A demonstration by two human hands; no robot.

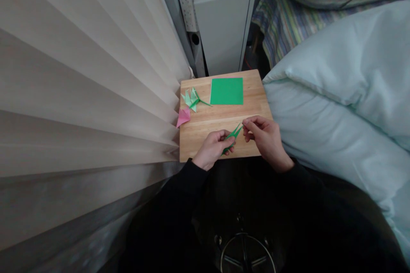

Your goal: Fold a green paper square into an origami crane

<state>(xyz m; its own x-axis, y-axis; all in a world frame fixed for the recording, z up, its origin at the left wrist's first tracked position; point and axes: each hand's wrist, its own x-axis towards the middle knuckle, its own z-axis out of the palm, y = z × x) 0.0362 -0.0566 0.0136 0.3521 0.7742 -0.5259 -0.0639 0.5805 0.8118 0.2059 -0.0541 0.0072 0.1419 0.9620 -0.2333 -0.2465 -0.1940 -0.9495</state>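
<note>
Between the two grips, over the near part of the wooden tabletop (205, 126), is a narrow folded green paper piece (233, 136). The left grip (213, 147) is closed around its lower end, and the right grip (264, 136) pinches its pointed upper tip. Beyond both grips lies a flat green square sheet (226, 91). Beyond the left grip lie a pale green origami flower (191, 99) and a pink folded paper (183, 117).
</note>
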